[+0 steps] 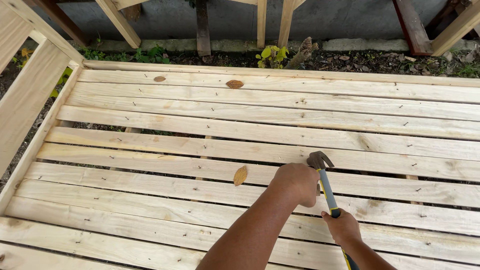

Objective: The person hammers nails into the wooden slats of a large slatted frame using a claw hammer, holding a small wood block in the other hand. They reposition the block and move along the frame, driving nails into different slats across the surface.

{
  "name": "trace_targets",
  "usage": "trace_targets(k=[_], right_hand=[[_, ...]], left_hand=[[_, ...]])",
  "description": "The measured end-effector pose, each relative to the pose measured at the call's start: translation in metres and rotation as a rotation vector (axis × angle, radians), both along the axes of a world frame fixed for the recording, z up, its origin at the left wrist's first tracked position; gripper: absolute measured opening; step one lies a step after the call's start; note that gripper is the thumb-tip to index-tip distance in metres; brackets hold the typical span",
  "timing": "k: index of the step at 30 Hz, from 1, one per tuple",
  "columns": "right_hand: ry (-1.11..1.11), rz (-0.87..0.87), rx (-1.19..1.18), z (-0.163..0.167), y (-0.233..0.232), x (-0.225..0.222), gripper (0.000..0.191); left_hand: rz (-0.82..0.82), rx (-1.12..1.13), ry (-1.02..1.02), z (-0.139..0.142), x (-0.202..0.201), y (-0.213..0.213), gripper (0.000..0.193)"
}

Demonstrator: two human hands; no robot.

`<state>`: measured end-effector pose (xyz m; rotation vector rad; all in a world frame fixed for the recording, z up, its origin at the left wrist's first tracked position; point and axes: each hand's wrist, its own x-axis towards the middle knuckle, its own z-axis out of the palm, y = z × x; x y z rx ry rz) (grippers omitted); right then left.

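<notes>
Clearly your right hand (pixel 341 226) grips the hammer (pixel 326 186) mid-handle, head over the slat (pixel 150 172); your left hand (pixel 297 182) is curled beside it, likely steadying a nail, hidden.

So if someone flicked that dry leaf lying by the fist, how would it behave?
The dry leaf looks thin and curled, so probably very light and would skid easily. It seems brittle, likely to crumble. It lies over a gap between slats and might drop through.
</notes>
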<state>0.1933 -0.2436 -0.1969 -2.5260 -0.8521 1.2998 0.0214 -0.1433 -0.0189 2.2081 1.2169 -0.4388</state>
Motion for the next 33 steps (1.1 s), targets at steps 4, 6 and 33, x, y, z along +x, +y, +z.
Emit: trace_targets(k=[4, 6, 33], right_hand=[[-0.113, 0.063, 0.011, 0.012, 0.011, -0.002, 0.038], [-0.078, 0.049, 0.025, 0.019, 0.024, -0.006, 0.042], [0.008, 0.059, 0.007, 0.010, 0.031, -0.012, 0.043]], left_hand=[[-0.058, -0.026, -0.058, -0.003, -0.015, 0.009, 0.043], [-0.062, -0.058, -0.107, -0.005, -0.026, 0.010, 0.046], [-0.250, 0.426, -0.206, -0.173, -0.055, -0.195, 0.032]])
